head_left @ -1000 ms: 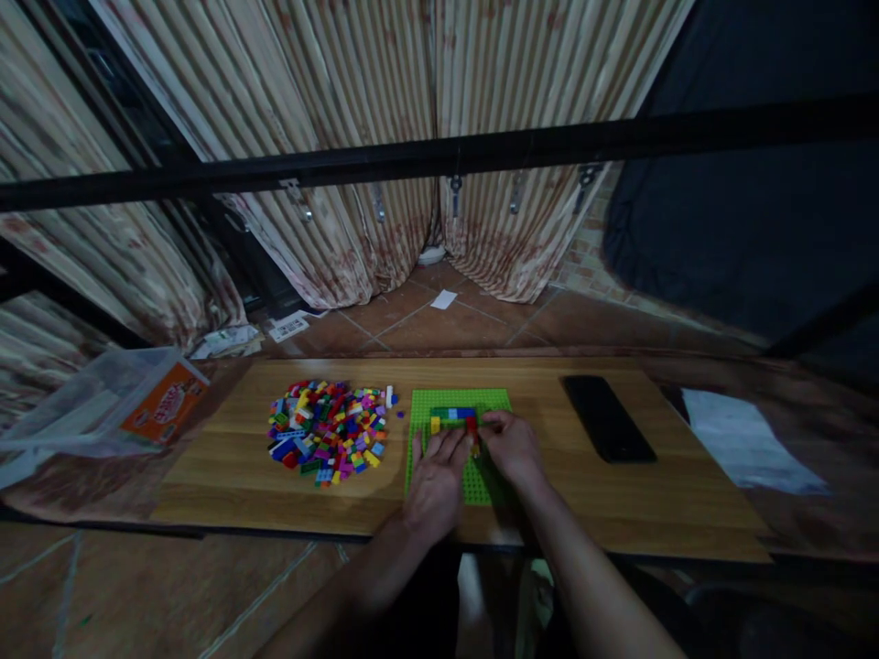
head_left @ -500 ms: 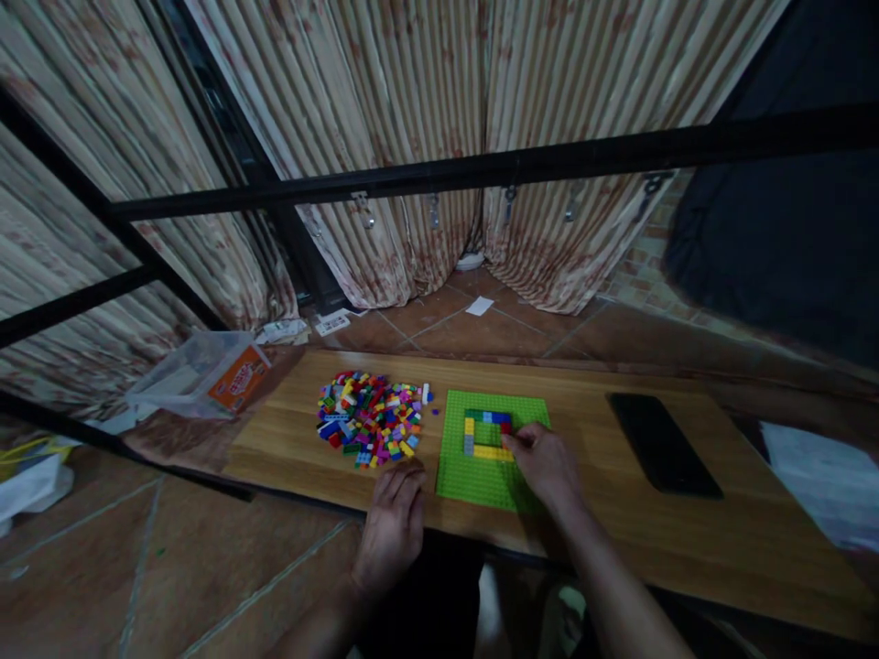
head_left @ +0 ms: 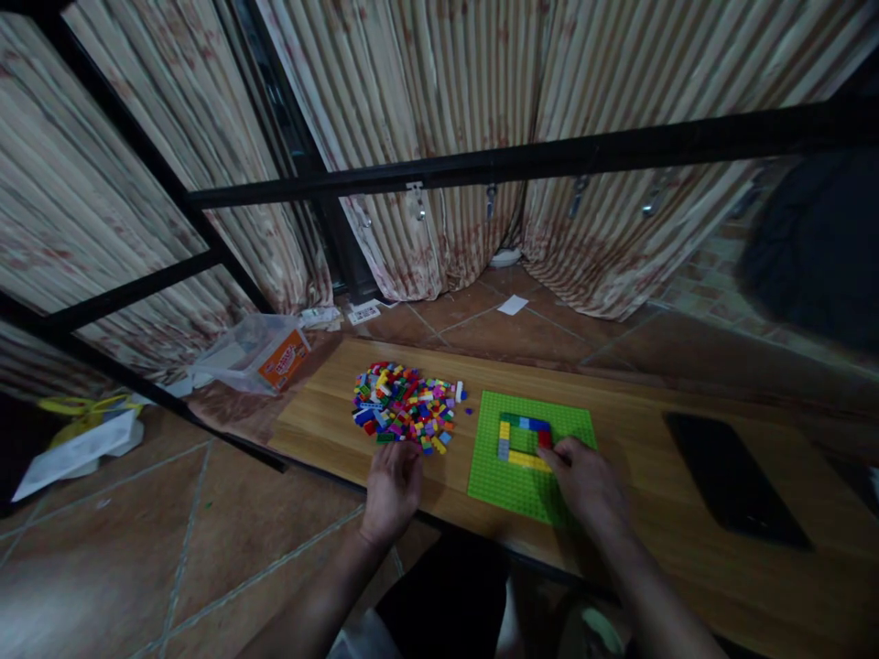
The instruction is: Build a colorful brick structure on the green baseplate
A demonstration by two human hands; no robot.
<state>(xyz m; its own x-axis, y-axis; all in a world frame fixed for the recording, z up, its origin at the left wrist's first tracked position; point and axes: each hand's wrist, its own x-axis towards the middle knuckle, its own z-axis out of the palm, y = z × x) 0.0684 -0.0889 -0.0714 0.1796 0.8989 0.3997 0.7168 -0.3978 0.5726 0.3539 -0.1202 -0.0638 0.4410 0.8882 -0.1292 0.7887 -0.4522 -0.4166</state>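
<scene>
A green studded baseplate point(head_left: 512, 480) lies on the wooden table point(head_left: 330, 426). On it stands a small square frame of bricks point(head_left: 523, 442) in yellow, grey, green, blue and red. My right hand point(head_left: 583, 483) rests on the plate's right part, fingertips touching the red brick at the frame's corner; its fingers look curled. My left hand point(head_left: 393, 485) lies palm down at the table's front edge, fingers stretched toward a heap of several loose coloured bricks point(head_left: 406, 416), holding nothing.
A black phone point(head_left: 734, 480) lies on the table to the right. A clear plastic bag with an orange box point(head_left: 257, 352) sits at the table's left end. Black metal bars point(head_left: 481, 165) cross above, curtains hang behind, and tiled floor lies left.
My left hand left the baseplate and moved left to the front edge below the brick heap. My right hand stayed at the frame's red corner. The view swung left.
</scene>
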